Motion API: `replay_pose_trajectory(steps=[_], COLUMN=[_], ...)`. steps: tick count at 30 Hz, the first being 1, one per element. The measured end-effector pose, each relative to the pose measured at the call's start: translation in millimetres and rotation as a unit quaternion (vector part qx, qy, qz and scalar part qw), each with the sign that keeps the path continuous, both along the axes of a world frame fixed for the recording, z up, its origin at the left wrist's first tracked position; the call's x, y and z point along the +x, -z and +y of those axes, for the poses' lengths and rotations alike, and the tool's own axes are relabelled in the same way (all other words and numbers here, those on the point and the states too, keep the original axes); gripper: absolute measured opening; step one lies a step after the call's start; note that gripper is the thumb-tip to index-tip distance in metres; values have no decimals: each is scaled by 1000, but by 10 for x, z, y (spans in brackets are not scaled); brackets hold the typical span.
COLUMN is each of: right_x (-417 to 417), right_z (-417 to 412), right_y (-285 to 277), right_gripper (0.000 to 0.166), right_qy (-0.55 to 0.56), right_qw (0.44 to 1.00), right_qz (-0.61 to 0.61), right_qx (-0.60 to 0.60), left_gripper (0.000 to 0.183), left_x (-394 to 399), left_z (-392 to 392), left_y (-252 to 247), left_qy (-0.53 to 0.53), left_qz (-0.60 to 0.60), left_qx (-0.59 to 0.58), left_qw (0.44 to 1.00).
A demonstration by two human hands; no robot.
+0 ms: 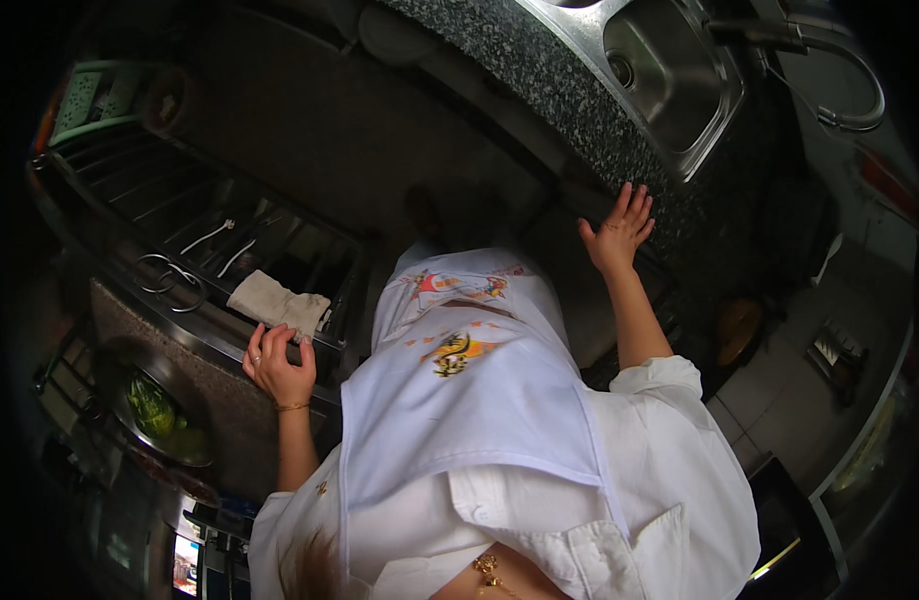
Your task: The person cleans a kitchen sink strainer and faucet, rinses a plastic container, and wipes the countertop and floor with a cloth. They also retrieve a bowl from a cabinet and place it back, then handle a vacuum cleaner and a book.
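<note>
My right hand [619, 229] has its fingers spread, with the fingertips over the edge of the speckled granite countertop [564, 97]. Nothing is held in it. Close beyond those fingers is the near corner of a stainless steel sink [673, 82]. My left hand [283, 369], with a ring and a bracelet, has its fingers apart and slightly bent. Its fingertips are at the lower edge of a folded beige cloth [275, 300]; whether they touch it I cannot tell. The cloth lies over the metal frame of a dark slatted rack [166, 244].
Metal rings [170, 281] hang at the rack's side. A metal bowl with a green vegetable [151, 405] stands at the left. A curved faucet [872, 90] rises by the sink. A green plastic basket [80, 101] is at the far left. A slotted utensil [827, 345] is at the right.
</note>
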State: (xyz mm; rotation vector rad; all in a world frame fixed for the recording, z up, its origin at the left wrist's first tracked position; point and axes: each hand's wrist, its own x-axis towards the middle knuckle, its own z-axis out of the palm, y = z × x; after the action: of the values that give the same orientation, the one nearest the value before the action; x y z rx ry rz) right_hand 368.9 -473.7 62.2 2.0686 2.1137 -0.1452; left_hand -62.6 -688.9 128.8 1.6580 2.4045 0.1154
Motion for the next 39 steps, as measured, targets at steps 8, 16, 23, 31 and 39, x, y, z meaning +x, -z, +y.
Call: replay_pose_trajectory(steps=[8, 16, 23, 31, 39], right_x=[16, 0, -10, 26, 39], right_z=[22, -22, -7, 3, -31], right_y=[-65, 3, 85, 101, 36], right_gripper=[93, 93, 97, 99, 100], right_qy=[-1, 7, 20, -2, -17], right_qw=[1000, 1000, 999, 999, 998], right_qz=[-11, -4, -7, -32, -64], right_qx=[-15, 23, 32, 24, -4], left_gripper=[17, 17, 18, 19, 20], left_x=[-11, 0, -24, -42, -44], left_z=[16, -8, -12, -27, -33], left_y=[-30, -30, 0, 13, 7], left_qy=[4, 7, -2, -20, -21], left_qz=[-19, -16, -7, 1, -24], left_qx=[0, 22, 37, 41, 55], left_qw=[1000, 1000, 999, 999, 998])
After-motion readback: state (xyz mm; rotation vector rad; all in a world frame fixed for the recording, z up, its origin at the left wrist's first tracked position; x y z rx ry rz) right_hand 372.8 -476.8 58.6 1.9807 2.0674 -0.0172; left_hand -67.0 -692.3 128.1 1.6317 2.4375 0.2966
